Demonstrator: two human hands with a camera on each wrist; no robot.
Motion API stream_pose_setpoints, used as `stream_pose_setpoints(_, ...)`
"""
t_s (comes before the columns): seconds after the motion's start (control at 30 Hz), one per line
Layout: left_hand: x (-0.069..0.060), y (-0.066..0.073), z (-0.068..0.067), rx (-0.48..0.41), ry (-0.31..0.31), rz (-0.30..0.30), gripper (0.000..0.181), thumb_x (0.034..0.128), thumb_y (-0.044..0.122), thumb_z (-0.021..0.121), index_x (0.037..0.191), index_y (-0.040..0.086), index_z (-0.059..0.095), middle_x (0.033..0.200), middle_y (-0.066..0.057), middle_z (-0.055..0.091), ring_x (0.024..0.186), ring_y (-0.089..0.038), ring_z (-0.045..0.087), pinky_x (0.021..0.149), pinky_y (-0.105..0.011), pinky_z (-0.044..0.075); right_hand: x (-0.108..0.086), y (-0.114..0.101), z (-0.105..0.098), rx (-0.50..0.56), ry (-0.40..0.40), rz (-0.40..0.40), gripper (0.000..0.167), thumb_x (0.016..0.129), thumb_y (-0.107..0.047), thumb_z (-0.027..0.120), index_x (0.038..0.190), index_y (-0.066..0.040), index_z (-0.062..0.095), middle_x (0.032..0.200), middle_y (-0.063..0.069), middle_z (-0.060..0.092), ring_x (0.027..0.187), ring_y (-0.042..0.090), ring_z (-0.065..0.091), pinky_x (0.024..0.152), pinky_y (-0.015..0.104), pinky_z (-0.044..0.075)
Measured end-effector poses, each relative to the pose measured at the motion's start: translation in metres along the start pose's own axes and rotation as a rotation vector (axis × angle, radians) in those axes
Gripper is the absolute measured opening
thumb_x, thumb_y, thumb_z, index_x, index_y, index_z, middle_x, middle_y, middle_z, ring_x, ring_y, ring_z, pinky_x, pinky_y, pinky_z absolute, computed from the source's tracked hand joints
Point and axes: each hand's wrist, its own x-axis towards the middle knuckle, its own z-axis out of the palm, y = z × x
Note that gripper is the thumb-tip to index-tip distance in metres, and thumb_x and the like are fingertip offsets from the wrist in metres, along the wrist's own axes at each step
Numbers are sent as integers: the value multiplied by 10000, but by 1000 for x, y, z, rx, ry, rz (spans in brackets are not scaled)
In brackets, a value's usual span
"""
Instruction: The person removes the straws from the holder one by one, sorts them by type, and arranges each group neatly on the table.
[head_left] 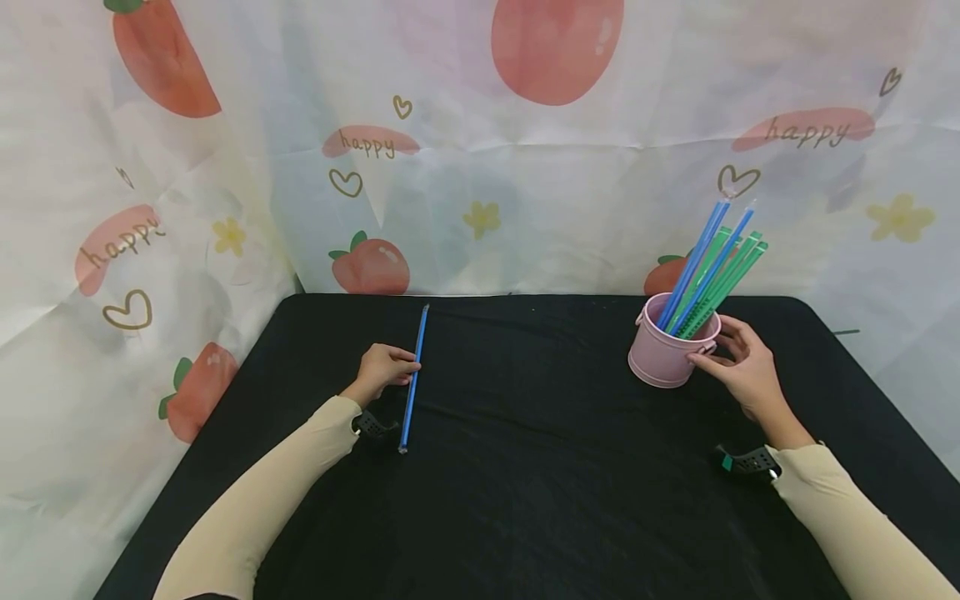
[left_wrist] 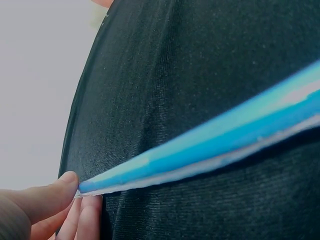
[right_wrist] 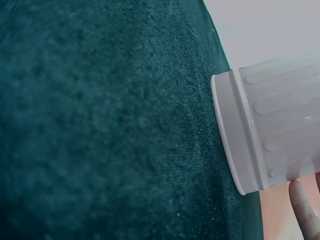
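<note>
A pink bucket (head_left: 660, 358) stands at the back right of the black table, with several blue and green sticks (head_left: 712, 271) leaning in it. The right hand (head_left: 746, 371) grips the bucket's right side near the rim; in the right wrist view fingertips touch the pink wall (right_wrist: 280, 120). On the left, the left hand (head_left: 382, 371) pinches a long blue stick (head_left: 412, 400) between thumb and fingers. In the left wrist view the blue stick (left_wrist: 200, 145) runs from the left hand's fingertips (left_wrist: 70, 177) toward the right edge.
Black cloth (head_left: 525, 467) covers the table, whose back edge meets a pale curtain (head_left: 562, 217) printed with fruit, hearts and flowers. The curtain also hangs along the left side. A thin dark green strip (head_left: 847, 332) shows against it beyond the table's right edge.
</note>
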Motion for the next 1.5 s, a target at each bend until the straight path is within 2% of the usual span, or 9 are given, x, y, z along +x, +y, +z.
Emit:
stream_pose_setpoints(0.27,-1,0,-1,-22,2,4,237,825,40,701,1023,-88,682,893,-193,720,540,-43,624,607,-222,584,0,0,0,-30,5,12,698,794,92,676,1406,-60,378,1205,-223,488,1064,-101,494,769,2,458)
stream_pose_setpoints(0.53,-3,4,-5,-16,5,-42,253,841,72,694,1049,-72,683,967,-217,708,573,-71,657,591,-217,580,1,1,-1,-19,-3,5,704,792,106,671,1410,-48,371,1209,-224,488,1063,-106,492,771,3,459)
stream_pose_setpoints(0.93,-3,5,-16,2,6,-40,274,872,104,665,1090,-62,668,1101,-242,668,654,-101,684,645,-242,590,-1,-2,-1,-43,-1,16,682,802,76,677,1401,-57,380,1208,-227,490,1065,-104,489,772,2,456)
stream_pose_setpoints(1.2,-3,12,-19,-30,15,-17,277,874,106,663,1094,-62,665,1104,-243,667,669,-103,689,657,-240,590,1,-3,-1,-13,-24,13,685,804,83,671,1406,-61,377,1212,-218,490,1065,-94,492,770,5,460)
stream_pose_setpoints(1.4,-5,24,-17,-63,24,32,302,879,118,659,1125,-58,654,1101,-252,665,678,-92,692,662,-226,587,2,-3,-3,-21,-31,29,688,798,89,674,1402,-46,372,1193,-228,491,1056,-99,499,756,4,461)
stream_pose_setpoints(1.5,-6,31,-14,-60,26,49,299,885,138,655,1129,-35,660,1099,-241,670,722,-128,708,672,-222,586,3,-4,-3,-31,-35,45,687,804,75,676,1405,-52,368,1187,-235,485,1047,-114,493,751,2,460)
